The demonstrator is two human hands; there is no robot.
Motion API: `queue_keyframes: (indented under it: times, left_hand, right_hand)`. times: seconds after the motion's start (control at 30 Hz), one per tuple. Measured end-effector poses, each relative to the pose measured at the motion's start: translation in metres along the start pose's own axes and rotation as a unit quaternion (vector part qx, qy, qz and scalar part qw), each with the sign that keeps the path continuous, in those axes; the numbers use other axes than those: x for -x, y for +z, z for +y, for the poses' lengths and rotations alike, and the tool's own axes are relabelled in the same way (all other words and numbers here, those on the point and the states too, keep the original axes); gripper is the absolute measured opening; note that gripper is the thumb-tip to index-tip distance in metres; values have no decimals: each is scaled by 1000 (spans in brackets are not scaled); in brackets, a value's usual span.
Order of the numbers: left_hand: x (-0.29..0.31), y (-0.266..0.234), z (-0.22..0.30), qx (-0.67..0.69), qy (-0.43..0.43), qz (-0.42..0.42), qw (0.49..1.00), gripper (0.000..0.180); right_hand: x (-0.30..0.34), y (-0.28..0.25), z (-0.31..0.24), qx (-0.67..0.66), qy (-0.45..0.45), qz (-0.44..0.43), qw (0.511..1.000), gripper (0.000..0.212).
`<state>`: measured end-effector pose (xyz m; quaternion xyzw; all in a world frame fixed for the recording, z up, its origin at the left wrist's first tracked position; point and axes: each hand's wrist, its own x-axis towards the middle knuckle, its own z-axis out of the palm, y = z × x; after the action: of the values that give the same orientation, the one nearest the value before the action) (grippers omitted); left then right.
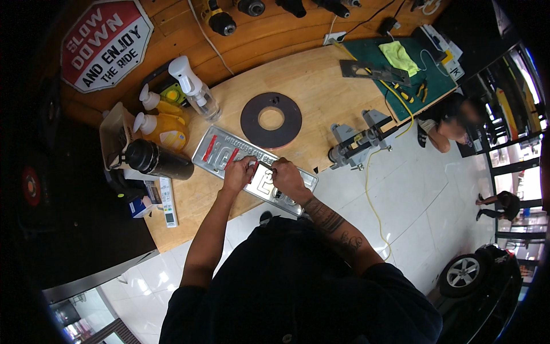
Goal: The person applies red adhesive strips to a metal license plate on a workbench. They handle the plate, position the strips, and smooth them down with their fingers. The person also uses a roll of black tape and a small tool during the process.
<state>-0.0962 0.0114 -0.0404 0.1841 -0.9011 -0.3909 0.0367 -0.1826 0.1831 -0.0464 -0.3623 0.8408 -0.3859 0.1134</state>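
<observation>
A silver licence plate [213, 150] with raised characters lies slantwise, partly past the table's front edge. Red strips [209, 148] are stuck across it toward its left end. Over the plate's middle, my left hand [238, 174] has its thumb and fingers pinched together, with a bit of red at the fingertips. My right hand [289, 180] is closed close beside it, fingertips turned inward; what it pinches is too small to make out. Just behind the plate a wide dark roll of tape [246, 119] lies flat.
Left of the plate stand a black bottle [159, 160], orange pump bottles [166, 133] and a clear spray bottle [201, 98]. A white remote [168, 202] lies near the left edge. A metal clamp-like device [361, 137] sits at the right edge; a yellow cord [369, 195] trails over the floor.
</observation>
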Motion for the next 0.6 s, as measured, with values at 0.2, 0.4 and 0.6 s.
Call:
queue_keyframes:
  times: [0.2, 0.4, 0.6]
  left_hand:
    - [-1, -1, -1, -19, 15, -3, 1000, 33]
    - [0, 2, -6, 12, 37, 41, 998, 22]
    - [1, -2, 7, 16, -2, 18, 1000, 17]
  right_hand:
    - [7, -3, -12, 135, -21, -26, 990, 13]
    - [16, -3, -14, 193, -111, -15, 975, 13]
    - [22, 1, -9, 186, -135, 31, 973, 12]
